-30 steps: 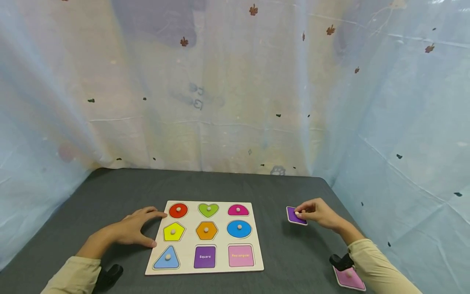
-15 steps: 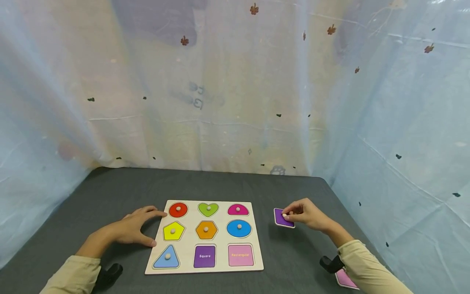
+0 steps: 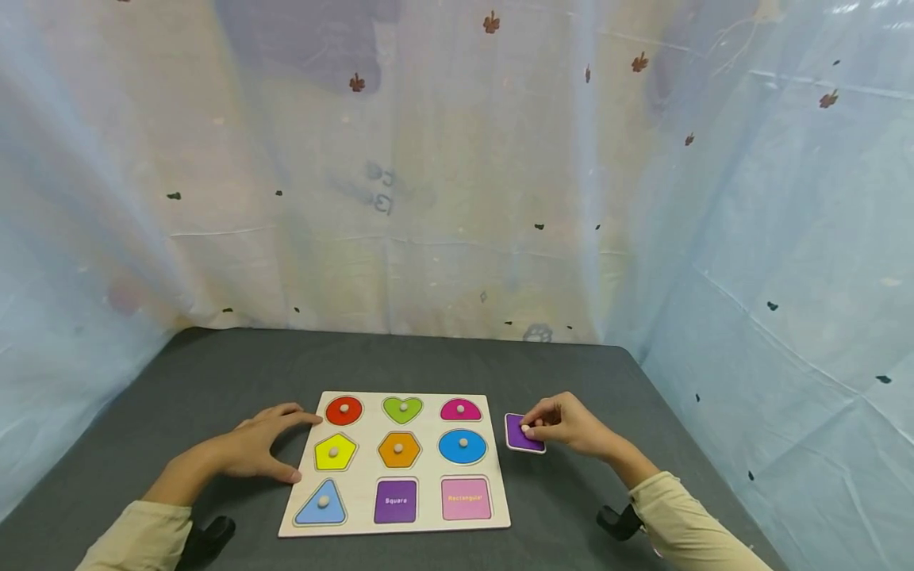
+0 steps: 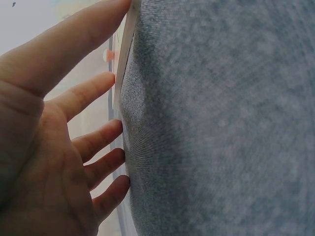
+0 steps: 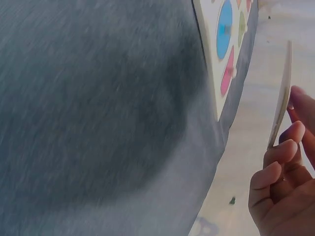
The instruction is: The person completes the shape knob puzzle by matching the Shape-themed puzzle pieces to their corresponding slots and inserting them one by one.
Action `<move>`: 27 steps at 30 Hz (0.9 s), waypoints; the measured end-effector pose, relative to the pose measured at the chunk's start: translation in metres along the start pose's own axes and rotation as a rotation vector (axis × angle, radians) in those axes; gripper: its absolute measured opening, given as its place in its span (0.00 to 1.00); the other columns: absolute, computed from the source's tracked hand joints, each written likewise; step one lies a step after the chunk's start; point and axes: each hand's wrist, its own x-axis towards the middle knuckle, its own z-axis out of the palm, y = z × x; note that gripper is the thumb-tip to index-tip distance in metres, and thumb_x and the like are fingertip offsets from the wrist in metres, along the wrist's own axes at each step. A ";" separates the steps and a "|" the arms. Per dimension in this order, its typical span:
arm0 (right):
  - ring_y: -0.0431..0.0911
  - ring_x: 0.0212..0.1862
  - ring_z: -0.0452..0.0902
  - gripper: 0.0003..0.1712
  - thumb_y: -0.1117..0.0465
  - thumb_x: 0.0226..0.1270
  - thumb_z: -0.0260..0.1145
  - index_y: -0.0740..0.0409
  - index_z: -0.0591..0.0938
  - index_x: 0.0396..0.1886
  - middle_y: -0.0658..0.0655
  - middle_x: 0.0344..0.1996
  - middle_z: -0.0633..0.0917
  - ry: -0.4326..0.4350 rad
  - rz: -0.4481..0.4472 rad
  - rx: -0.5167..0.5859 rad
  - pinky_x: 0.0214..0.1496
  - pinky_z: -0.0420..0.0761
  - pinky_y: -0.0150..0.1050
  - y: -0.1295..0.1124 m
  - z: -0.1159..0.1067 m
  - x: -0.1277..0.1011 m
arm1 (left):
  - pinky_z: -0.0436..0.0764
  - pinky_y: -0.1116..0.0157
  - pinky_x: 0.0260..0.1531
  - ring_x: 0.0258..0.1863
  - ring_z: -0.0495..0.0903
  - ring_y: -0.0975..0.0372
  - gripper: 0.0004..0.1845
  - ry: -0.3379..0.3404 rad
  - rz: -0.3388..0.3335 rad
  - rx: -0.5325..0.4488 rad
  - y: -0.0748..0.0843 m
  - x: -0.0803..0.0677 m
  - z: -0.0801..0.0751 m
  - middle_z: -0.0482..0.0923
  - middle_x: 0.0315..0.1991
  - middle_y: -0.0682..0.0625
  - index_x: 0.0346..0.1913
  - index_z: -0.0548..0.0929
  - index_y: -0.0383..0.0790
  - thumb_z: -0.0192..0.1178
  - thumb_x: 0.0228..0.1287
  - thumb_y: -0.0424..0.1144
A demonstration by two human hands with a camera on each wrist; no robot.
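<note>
At the lower left of the head view the left hand [image 3: 251, 449] lies flat on the dark grey cloth-covered worktop [image 3: 214, 381], its fingers [image 4: 93, 91] spread and relaxed, holding nothing. The forefinger tip and thumb tip touch the left edge of the pale wooden shape-puzzle board [image 3: 396, 464], which sits in the lower middle of the frame.

On the board, left to right, the top row shows a red circle piece [image 3: 344, 410], a green heart piece [image 3: 403, 408] and a magenta half-round piece [image 3: 460, 410]; the middle row has a yellow pentagon, an orange hexagon and a blue circle [image 3: 462, 446]; the bottom row has a blue triangle, then the empty purple recess marked "Square" [image 3: 395, 501] and the empty pink recess marked "Rectangular" [image 3: 466, 499].

Just right of the board's right edge, level with the blue circle, is the small purple square wooden piece with a pale knob [image 3: 524, 433]. The right hand [image 3: 567, 425] holds it, the fingers [image 5: 280, 152] curled and pinching the knob (in the right wrist view the piece is seen edge-on, thin and pale, lifted clear of the cloth). Nothing lies between the piece and the board.

Pale blue translucent sheeting [image 3: 785, 238] hangs behind and to the right of the worktop.
</note>
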 end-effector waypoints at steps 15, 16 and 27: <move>0.36 0.29 0.72 0.09 0.65 0.67 0.70 0.65 0.89 0.43 0.60 0.30 0.84 -0.044 -0.020 0.016 0.32 0.72 0.26 -0.024 0.031 0.021 | 0.64 0.28 0.58 0.68 0.63 0.34 0.45 0.008 0.008 0.001 0.002 -0.002 0.000 0.64 0.71 0.34 0.70 0.72 0.54 0.77 0.47 0.56; 0.36 0.29 0.72 0.09 0.65 0.67 0.70 0.65 0.89 0.42 0.60 0.30 0.84 -0.047 -0.028 0.020 0.32 0.72 0.26 -0.025 0.033 0.023 | 0.63 0.28 0.59 0.68 0.63 0.34 0.45 0.007 0.003 -0.001 0.002 -0.002 0.000 0.63 0.71 0.34 0.70 0.72 0.54 0.77 0.47 0.57; 0.34 0.28 0.70 0.09 0.66 0.65 0.72 0.66 0.89 0.41 0.63 0.28 0.82 -0.084 -0.100 0.075 0.31 0.71 0.25 -0.031 0.054 0.035 | 0.61 0.25 0.59 0.68 0.61 0.33 0.46 -0.008 -0.016 -0.017 0.002 -0.002 -0.001 0.61 0.72 0.33 0.71 0.71 0.55 0.77 0.47 0.57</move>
